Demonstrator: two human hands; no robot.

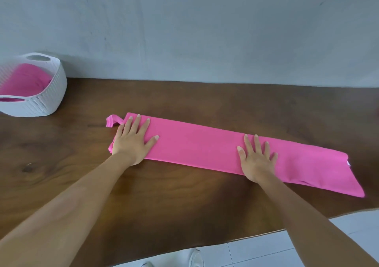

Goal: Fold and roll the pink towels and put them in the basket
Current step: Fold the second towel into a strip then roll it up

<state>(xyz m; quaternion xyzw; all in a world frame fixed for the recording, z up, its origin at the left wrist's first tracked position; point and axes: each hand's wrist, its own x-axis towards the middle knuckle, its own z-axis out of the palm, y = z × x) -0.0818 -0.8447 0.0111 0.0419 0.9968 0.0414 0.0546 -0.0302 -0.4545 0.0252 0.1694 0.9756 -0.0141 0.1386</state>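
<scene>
A pink towel (201,145) lies folded into a long narrow strip across the middle of the brown wooden table (82,174), running from left to lower right. My left hand (133,141) presses flat on its left end, fingers spread. Further right, my right hand (256,158) presses flat on the strip with straight fingers. A small pink loop (111,121) sticks out at the strip's far left corner. The white woven basket (49,96) stands at the table's far left with pink towel (24,80) inside it.
A grey wall (184,31) runs along the table's far edge. The table's near edge curves across the bottom, with white floor tiles (266,248) and a white shoe (195,258) below it.
</scene>
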